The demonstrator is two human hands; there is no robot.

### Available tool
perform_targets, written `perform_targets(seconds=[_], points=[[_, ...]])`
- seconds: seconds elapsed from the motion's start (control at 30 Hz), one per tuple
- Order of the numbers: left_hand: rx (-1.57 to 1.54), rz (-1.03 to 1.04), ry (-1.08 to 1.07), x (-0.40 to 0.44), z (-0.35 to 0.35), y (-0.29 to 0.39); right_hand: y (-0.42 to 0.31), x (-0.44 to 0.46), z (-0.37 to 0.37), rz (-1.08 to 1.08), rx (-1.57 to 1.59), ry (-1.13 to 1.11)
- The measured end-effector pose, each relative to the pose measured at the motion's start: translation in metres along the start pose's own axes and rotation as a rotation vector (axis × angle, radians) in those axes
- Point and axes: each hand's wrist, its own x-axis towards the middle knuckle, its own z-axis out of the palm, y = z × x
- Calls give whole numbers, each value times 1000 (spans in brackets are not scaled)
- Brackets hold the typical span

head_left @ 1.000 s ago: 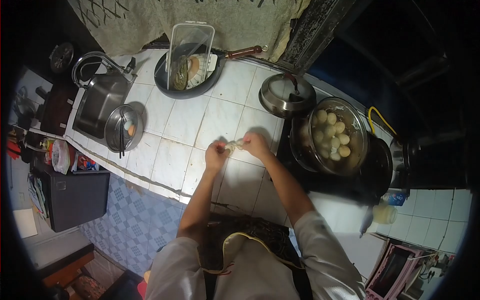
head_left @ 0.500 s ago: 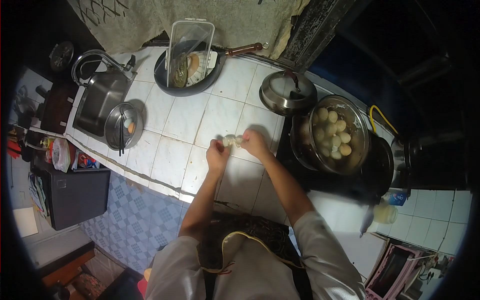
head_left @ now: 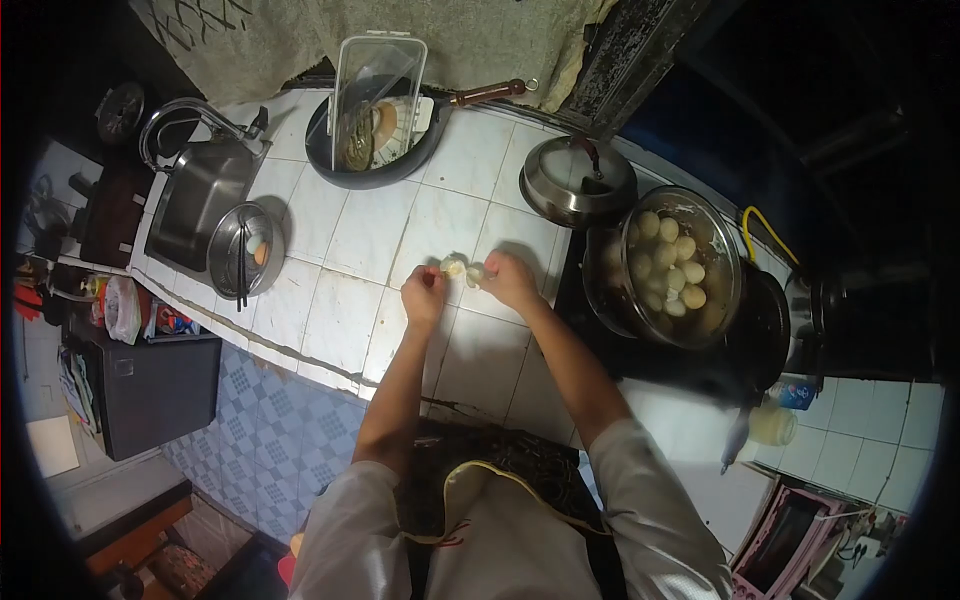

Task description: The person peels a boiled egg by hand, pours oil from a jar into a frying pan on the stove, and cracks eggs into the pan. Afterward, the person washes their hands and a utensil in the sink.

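Fingers of the left hand (head_left: 424,297) are bent with the tips drawn together, pinching one side of a small pale piece (head_left: 457,270); those of the right hand (head_left: 511,282) are closed likewise at its other side. Whether it is one piece or two cannot be told, as the fingertips cover its ends. It sits between the two hands, over the white tiled counter (head_left: 340,235).

To the person's right stands one open pot (head_left: 714,232) holding cloudy liquid and at least ten pale round items (head_left: 685,247); some are submerged, so the full count is unclear. Just beyond it is one lidded pot (head_left: 560,180).

Farther across the counter rests one dark frying pan (head_left: 385,180) with one brown handle (head_left: 488,93), and one clear plastic container (head_left: 384,58) stands tilted in it.

At the left, beside one sink (head_left: 200,190) with one faucet (head_left: 185,108), is one metal bowl (head_left: 270,276). Two egg-shaped items (head_left: 261,254), one whitish and one orange-brown, lie inside, and two dark chopsticks (head_left: 241,270) lie across it.
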Motion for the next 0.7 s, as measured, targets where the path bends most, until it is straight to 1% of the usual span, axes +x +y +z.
perform_targets(seconds=[0.1,0.2,0.33,0.43,0.5,0.53,0.6,0.63,0.7], points=[[2,-3,2,2,1,0,-18,-5,-9,5,7,-22],[7,-5,-2,3,0,2,-18,2,-3,-29,15,5],[11,-5,2,4,-3,11,-17,17,10,-16,21,32],[-2,-17,13,8,-3,8,-14,26,16,-62,-53,19],[-13,-34,14,12,-3,6,-16,26,15,-182,-81,-32],[-35,-54,7,13,-3,5,-17,27,15,-183,-84,-35],[-58,-83,0,15,-4,3,-17,26,18,-223,-216,-95],[-81,-91,-18,16,-5,2,-16,25,18,-225,-218,-102],[-103,-108,-32,18,-5,-3,-25,17,9,-78,-278,-220]])
